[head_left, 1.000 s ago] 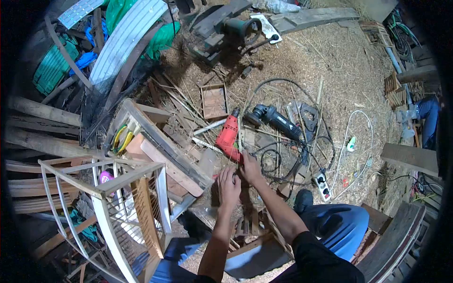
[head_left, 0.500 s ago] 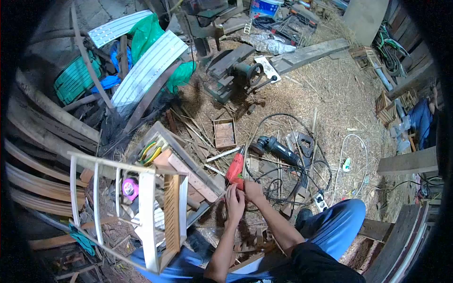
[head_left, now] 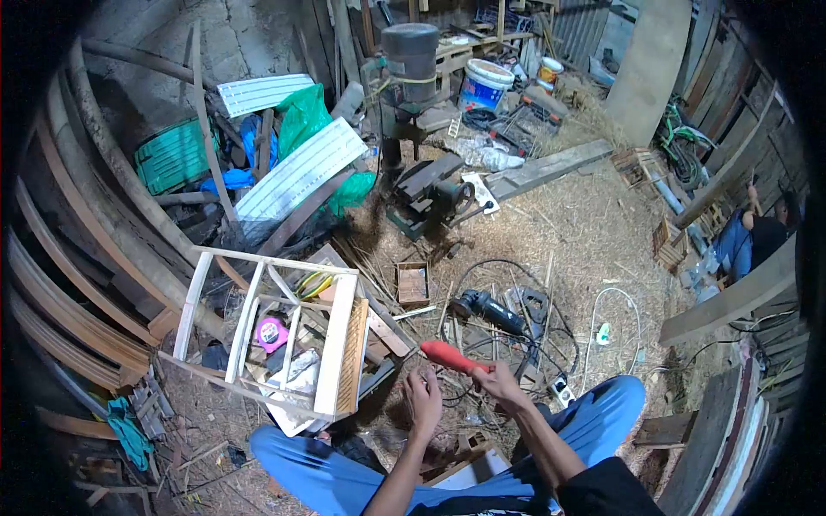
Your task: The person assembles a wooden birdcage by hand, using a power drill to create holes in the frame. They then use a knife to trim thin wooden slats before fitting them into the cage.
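My right hand (head_left: 497, 383) is wrapped round the rear of a red power drill (head_left: 451, 354), whose body points to the left above the floor. Just below and left of the drill, my left hand (head_left: 422, 401) holds nothing, its fingers a little apart. To the left of that hand stands a light wooden frame (head_left: 341, 348) with crosspieces. Through it a pink tape measure (head_left: 271, 334) and yellow-handled pliers (head_left: 315, 284) show. Past the drill, a black angle grinder (head_left: 489, 311) lies on the floor.
A small wooden box (head_left: 413, 284) sits ahead. Cables cross the floor near a white power strip (head_left: 561, 391). Further off stands a metal machine with a handwheel (head_left: 462, 198). Another person (head_left: 761, 236) sits at the far right, by a plank (head_left: 731, 297).
The drill has swung from pointing away to pointing left, held by my right hand, which moved right. My left hand has come off it and opened. The camera view has tilted up.
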Demonstrator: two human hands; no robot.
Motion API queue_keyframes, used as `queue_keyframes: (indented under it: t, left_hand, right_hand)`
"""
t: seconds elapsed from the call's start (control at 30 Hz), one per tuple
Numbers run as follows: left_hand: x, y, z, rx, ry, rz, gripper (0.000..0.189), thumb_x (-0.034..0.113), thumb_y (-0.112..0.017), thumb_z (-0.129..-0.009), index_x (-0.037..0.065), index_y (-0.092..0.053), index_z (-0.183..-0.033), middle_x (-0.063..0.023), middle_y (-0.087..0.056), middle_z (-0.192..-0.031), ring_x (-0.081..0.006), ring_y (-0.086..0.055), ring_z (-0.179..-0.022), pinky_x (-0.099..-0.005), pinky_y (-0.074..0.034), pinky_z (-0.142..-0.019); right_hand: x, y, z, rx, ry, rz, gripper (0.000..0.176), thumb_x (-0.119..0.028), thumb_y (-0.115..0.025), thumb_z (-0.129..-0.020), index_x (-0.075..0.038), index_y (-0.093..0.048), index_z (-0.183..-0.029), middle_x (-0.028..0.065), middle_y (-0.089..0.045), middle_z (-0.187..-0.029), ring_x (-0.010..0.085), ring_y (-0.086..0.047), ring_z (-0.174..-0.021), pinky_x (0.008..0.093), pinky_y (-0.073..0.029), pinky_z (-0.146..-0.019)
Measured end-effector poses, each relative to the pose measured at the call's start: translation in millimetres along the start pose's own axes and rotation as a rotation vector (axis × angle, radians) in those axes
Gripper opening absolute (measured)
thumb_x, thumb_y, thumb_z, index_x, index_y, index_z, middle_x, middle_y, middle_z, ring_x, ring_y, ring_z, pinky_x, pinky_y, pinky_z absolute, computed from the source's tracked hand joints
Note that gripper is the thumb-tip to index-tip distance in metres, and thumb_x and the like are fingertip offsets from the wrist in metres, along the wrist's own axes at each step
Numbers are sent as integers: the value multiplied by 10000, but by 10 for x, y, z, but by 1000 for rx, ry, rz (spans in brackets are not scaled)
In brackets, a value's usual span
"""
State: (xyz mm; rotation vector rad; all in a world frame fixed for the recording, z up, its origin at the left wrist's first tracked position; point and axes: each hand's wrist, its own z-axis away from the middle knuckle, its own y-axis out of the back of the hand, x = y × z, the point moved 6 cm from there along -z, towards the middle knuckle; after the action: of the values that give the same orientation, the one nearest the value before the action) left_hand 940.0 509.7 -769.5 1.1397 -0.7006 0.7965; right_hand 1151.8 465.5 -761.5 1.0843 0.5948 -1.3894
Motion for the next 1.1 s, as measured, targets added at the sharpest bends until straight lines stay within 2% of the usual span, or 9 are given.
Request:
queue_keyframes:
  t: [0.13, 0.2, 0.4, 0.43, 0.6, 0.67, 0.87, 1.0, 1.1]
  left_hand:
    - [90, -277, 49, -229, 231, 740, 735, 648, -483, -1088, 23, -525, -1472, -202, -669, -1315, -281, -658, -1200, -415, -496, -1043]
    - [555, -121, 139, -229, 136, 748, 854, 753, -477, -1037, 31, -515, -1491, -172, -706, -1261, -266, -697, -1114, -413, -538, -987]
    - [1387, 514, 589, -250, -178, 987, 601, 370, -776, -996, -3, -534, -1399, -143, -728, -1272, -159, -688, -1064, -361, -571, -939]
    - [1463, 617, 662, -245, -186, 1067, 588, 208, -824, -940, -1, -519, -1397, -123, -724, -1251, -156, -684, -1049, -346, -576, -938]
    - [1418, 786, 871, -152, -361, 823, 746, 137, -897, -848, 14, -482, -1456, -122, -685, -1285, -189, -680, -1118, -345, -571, -952]
    - [1591, 941, 997, -25, -546, 872, 657, 113, -916, -783, 16, -548, -1318, -98, -692, -1201, -180, -686, -1044, -366, -568, -941]
    - [1647, 1100, 1057, -10, -536, 573, 697, 241, -976, -693, 5, -590, -1223, -135, -722, -1142, -241, -716, -1019, -393, -574, -870]
    - [1806, 1318, 1262, 149, -757, 174, 687, 238, -954, -703, -18, -577, -1217, -211, -732, -1066, -383, -737, -991, -477, -581, -859]
    - [1860, 1437, 1306, 10, -790, 150, 697, 280, -930, -739, -28, -571, -1251, -258, -716, -1082, -467, -709, -1027, -511, -568, -871]
  right_hand:
    - [-709, 32, 808, 90, 102, -161, 324, -266, -728, -1031, 23, -777, -1168, -17, -679, -782, 60, -566, -687, 249, -432, -601]
    - [-780, -85, 988, 62, 160, -316, 368, -264, -734, -1024, 32, -743, -1241, 1, -715, -874, 66, -595, -738, 252, -457, -646]
    - [-1195, -180, 1492, 123, 491, -266, 477, -327, -809, -965, 29, -718, -1269, 55, -742, -991, 166, -698, -953, 313, -547, -896]
    - [-1066, -196, 1464, -25, 394, -83, 624, -244, -815, -940, 6, -580, -1462, 121, -676, -1299, 217, -652, -1188, 366, -494, -1066]
    - [-1452, -79, 1427, -118, 429, -380, 920, -251, -836, -938, -60, -301, -1661, 172, -506, -1556, 273, -469, -1470, 457, -340, -1244]
    - [-1758, -147, 1442, -213, 442, -359, 963, -252, -852, -930, -51, -274, -1674, 175, -500, -1566, 275, -455, -1487, 446, -333, -1250]
    - [-2479, -196, 1584, -314, 368, -264, 964, -170, -912, -865, -53, -343, -1634, 136, -528, -1533, 203, -470, -1448, 383, -389, -1206]
    - [-2384, -259, 1546, -69, 590, -124, 836, -177, -916, -851, -18, -448, -1525, 112, -627, -1344, 205, -607, -1230, 368, -490, -1070]
    - [-2310, -317, 1678, 52, 596, -219, 670, -91, -814, -886, 1, -499, -1471, 94, -655, -1280, 188, -635, -1163, 365, -516, -1023]
